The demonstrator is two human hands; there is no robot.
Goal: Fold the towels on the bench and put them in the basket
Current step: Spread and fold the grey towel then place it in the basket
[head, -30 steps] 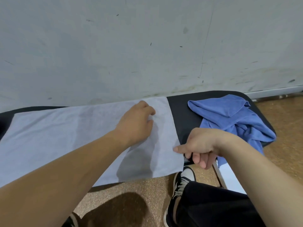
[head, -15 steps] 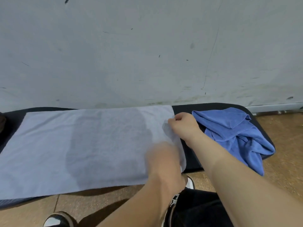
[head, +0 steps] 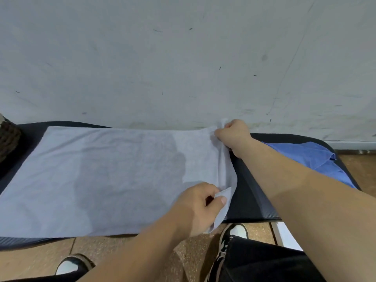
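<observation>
Both hands have closed on the right end of the grey towel (head: 101,176) since half a second ago: the left hand (head: 195,208), then a blur over the cloth, now pinches the near right corner between thumb and curled fingers, and the right hand (head: 234,133) has raised the far right corner a little against the wall. Holding the two corners of one short edge looks like the start of a fold, ready to carry that edge leftward over the rest. The towel lies spread flat along the worktop (head: 254,196), reaching nearly to its left end, with only the right edge rucked up between the hands. The blue towel (head: 313,157) sits crumpled at the worktop's right end, just beyond the right forearm, untouched. A dark woven thing (head: 9,137), possibly the basket, shows at the left end.
</observation>
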